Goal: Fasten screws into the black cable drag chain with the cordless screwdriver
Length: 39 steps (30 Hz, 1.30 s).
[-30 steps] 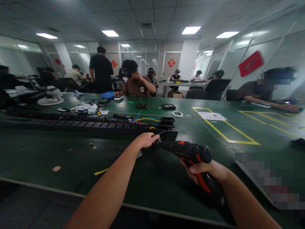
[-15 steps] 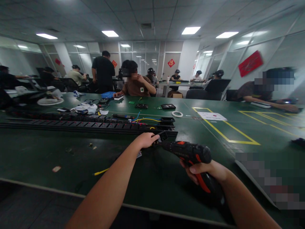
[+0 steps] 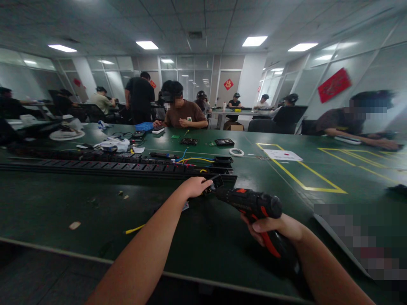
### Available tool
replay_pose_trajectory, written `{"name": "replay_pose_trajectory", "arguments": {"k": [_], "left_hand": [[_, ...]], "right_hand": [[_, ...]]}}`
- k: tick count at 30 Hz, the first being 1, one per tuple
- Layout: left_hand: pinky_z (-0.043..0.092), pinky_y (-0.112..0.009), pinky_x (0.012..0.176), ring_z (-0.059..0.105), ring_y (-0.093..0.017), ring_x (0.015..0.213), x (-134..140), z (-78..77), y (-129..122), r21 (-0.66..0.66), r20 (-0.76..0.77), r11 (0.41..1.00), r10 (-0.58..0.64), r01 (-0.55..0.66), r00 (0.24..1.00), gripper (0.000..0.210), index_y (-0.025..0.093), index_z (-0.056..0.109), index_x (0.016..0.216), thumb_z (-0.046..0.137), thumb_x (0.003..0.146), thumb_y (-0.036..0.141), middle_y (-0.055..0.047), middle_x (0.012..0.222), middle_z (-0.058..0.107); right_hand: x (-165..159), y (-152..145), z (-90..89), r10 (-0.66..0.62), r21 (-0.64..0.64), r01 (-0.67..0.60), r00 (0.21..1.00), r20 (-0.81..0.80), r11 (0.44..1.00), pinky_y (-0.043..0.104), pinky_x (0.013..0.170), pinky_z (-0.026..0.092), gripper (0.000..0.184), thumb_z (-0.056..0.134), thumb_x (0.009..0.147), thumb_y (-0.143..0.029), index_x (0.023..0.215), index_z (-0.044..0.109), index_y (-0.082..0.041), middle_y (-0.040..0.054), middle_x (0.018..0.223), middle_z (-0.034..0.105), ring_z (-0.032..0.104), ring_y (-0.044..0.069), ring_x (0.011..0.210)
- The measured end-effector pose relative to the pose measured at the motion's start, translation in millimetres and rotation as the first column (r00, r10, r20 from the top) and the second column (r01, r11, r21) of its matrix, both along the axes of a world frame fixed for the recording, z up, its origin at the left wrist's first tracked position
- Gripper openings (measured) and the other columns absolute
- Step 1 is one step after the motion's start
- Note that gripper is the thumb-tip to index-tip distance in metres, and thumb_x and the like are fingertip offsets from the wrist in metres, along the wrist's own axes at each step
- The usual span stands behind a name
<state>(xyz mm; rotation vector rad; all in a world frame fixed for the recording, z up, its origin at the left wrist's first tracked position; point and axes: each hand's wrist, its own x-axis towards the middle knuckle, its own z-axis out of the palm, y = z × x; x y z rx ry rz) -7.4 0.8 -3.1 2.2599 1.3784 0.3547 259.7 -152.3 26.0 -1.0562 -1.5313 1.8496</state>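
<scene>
Across the long green counter (image 3: 79,203), a seated person in a brown shirt (image 3: 192,113) has lowered one hand (image 3: 183,123) from the face to the chest. Our right hand (image 3: 281,224) remains wrapped around the black-and-orange pistol-shaped power drill (image 3: 254,201), its base lost in shadow. Our left hand (image 3: 194,186) stays clamped on the small black rectangular housing (image 3: 218,181), just beyond the drill's front end; our fingers (image 3: 207,184) partly hide it, and we cannot make out whether the drill touches it.

A paper sheet (image 3: 282,155) lies flat — blue bin (image 3: 144,126) farther back.
</scene>
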Motion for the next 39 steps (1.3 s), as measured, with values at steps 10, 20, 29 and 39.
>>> {"name": "replay_pose_trajectory", "arguments": {"k": [10, 20, 29, 39], "left_hand": [[0.049, -0.032, 0.087, 0.068, -0.027, 0.104, -0.1, 1.9, -1.5, -0.015, 0.002, 1.0, 0.008, -0.008, 1.0, 0.059, 0.022, 0.071, 0.112, 0.035, 0.097, 0.065, -0.011, 0.116, 0.074], [0.049, -0.031, 0.086, 0.069, -0.027, 0.103, -0.1, -0.1, 0.2, -0.007, 0.006, 1.0, 0.005, -0.005, 1.0, 0.059, 0.022, 0.072, 0.11, 0.033, 0.097, 0.066, -0.01, 0.113, 0.074], [0.045, -0.031, 0.098, 0.065, -0.026, 0.117, -0.6, -0.4, -0.9, -0.057, 0.071, 0.998, 0.021, -0.017, 0.997, 0.068, 0.021, 0.073, 0.11, 0.022, 0.1, 0.065, -0.009, 0.125, 0.071], [0.042, -0.031, 0.103, 0.06, -0.026, 0.126, 0.2, 1.9, -2.6, -0.062, 0.067, 0.998, 0.037, -0.033, 0.997, 0.068, 0.021, 0.072, 0.119, 0.021, 0.101, 0.062, -0.009, 0.135, 0.066]], "right_hand": [[-0.3, 1.1, 0.2, 0.011, 0.012, -0.011, 1.0, 0.011, 1.0, 0.023, 0.047, 0.041, 0.038, 0.079, 0.066, -0.038, 0.09, 0.06, -0.015, -0.0007, 0.057, 0.066, 0.058, 0.013, 0.047], [-0.4, 1.2, 0.1, 0.013, 0.015, -0.014, 1.0, 0.013, 1.0, 0.023, 0.046, 0.041, 0.036, 0.078, 0.067, -0.036, 0.09, 0.058, -0.016, -0.0007, 0.057, 0.066, 0.058, 0.013, 0.047], [0.8, 0.5, -1.3, 0.01, 0.016, -0.01, 1.0, 0.004, 1.0, 0.022, 0.046, 0.042, 0.038, 0.079, 0.067, -0.037, 0.09, 0.059, -0.016, -0.0007, 0.057, 0.066, 0.057, 0.013, 0.047], [-1.2, -0.2, 2.2, 0.018, 0.013, -0.019, 1.0, 0.007, 1.0, 0.023, 0.044, 0.041, 0.037, 0.079, 0.067, -0.037, 0.089, 0.058, -0.016, -0.0013, 0.058, 0.065, 0.057, 0.013, 0.046]]}}
